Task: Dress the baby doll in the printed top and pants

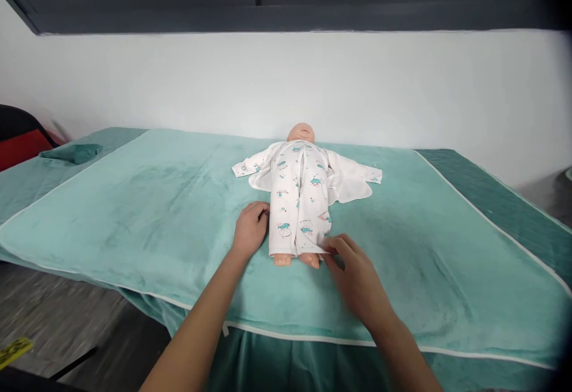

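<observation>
A baby doll [300,133] lies on its back in the middle of a teal towel [134,213], head toward the wall. It wears a white printed baby suit [298,195] with sleeves spread out to both sides. Its bare feet [299,259] point at me. My left hand [250,228] rests with curled fingers against the left edge of the suit's trouser leg. My right hand [355,276] pinches the hem of the right trouser leg near the doll's foot.
The towel covers a bed or table [504,201] draped in darker teal cloth, set against a white wall. A folded dark teal cloth [74,152] lies at the far left. A red and black object [20,139] stands behind it. Grey floor lies below left.
</observation>
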Demonstrator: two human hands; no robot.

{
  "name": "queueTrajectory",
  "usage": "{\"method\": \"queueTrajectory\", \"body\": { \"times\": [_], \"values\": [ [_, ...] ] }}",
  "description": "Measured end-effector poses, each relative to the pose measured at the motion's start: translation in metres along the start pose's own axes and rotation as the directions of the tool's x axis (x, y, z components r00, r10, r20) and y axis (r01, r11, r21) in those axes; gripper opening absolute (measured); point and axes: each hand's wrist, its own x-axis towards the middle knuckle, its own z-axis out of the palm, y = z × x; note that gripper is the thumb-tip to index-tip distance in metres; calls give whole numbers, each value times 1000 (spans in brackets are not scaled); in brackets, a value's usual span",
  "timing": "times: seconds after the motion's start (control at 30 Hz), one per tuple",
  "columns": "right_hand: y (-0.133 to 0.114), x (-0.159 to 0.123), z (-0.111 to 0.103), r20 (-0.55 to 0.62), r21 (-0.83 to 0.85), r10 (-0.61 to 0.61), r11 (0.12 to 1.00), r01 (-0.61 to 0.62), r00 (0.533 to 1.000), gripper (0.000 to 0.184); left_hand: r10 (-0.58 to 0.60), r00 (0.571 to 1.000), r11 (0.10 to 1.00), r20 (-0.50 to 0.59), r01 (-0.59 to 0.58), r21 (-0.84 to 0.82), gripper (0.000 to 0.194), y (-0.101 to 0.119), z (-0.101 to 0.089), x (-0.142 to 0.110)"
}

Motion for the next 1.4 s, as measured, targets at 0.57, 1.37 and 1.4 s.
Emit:
{"method": "queueTrajectory", "body": {
  "times": [0.57, 1.37, 1.4],
  "values": [
    [46, 37, -7, -110, -2, -108, 994, 108, 988, 11, 125, 991, 951, -52, -105, 291, 27, -3, 10, 8],
    [73, 127, 20, 65, -296, -237, 923, 246, 969, 21, 255, 956, 869, 145, -293, 399, 35, -1, 27, 65],
    [75, 125, 20, 52, -268, -251, 929, 256, 966, 20, 251, 957, 867, 144, -288, 407, 30, 0, 26, 65]
  ]
}}
